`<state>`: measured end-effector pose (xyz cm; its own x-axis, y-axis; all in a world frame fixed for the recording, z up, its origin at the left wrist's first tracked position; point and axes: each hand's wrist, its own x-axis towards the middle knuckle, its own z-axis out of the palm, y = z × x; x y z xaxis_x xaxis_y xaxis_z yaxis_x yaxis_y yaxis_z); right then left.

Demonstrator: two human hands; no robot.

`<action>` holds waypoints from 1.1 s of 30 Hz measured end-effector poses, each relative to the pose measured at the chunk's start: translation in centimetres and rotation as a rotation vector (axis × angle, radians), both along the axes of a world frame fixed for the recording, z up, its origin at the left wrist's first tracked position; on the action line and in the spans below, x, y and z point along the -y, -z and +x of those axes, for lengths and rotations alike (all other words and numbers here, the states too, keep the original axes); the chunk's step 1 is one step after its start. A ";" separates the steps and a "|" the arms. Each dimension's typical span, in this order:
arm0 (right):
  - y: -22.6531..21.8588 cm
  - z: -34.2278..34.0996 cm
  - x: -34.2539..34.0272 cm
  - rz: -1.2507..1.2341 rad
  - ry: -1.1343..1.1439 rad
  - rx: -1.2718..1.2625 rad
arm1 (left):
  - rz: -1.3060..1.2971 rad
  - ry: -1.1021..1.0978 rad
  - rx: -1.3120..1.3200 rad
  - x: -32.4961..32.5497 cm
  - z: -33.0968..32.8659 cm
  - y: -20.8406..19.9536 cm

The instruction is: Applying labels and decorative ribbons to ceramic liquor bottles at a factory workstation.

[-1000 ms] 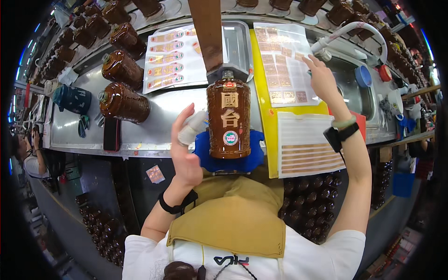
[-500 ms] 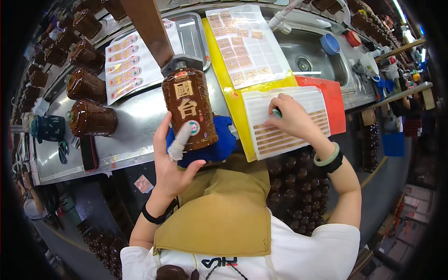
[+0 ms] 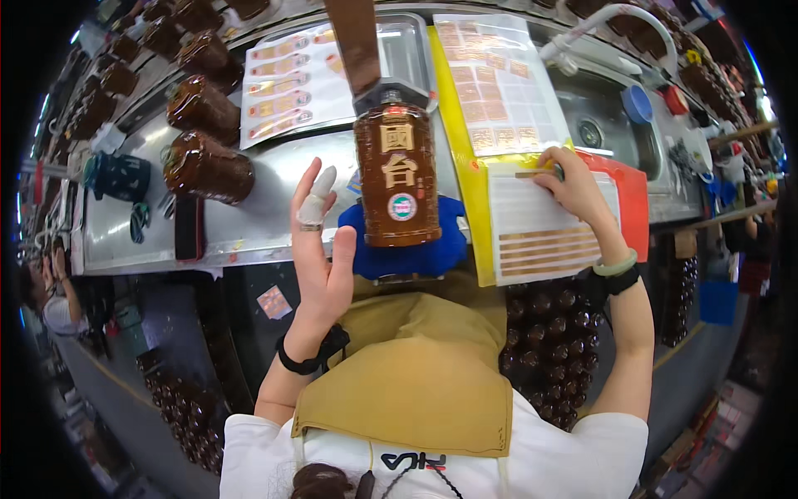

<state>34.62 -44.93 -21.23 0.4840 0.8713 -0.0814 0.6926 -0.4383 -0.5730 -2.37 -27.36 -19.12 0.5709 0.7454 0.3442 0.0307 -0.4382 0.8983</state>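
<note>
As the right hand point(image 3: 578, 190) pinches a thin gold-brown paper-like strip point(image 3: 524, 175) over a white rectangular striped sheet point(image 3: 544, 209), the left hand point(image 3: 321, 270), fingers spread, hovers at eight o'clock from the glossy brown bottle point(image 3: 397, 200). And that bottle? Dead centre, neck pointing to twelve, crumpled blue cloth point(image 3: 397, 262) at its six, bright yellow flat mat point(image 3: 465, 204) at three, all around the shiny steel worktop point(image 3: 287, 195)!
</note>
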 end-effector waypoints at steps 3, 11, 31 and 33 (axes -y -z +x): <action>0.6 0.1 -0.3 0.036 -0.061 0.073 | -0.033 -0.003 0.041 -0.3 -0.7 0.0; -0.3 -0.2 1.2 0.086 0.248 -0.219 | -0.167 -0.033 0.035 -0.7 -1.8 -0.1; -4.1 -3.5 -0.5 0.161 0.113 -0.036 | -0.205 0.015 0.077 -0.7 -0.4 -1.8; -6.5 -5.9 -0.4 0.154 0.053 -0.055 | -0.290 0.072 0.080 -0.4 -0.3 -2.9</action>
<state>28.68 -44.57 -14.73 0.5285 0.8486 0.0230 0.6362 -0.3780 -0.6725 -2.68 -26.97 -16.26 0.6057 0.7774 0.1693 -0.0671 -0.1621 0.9845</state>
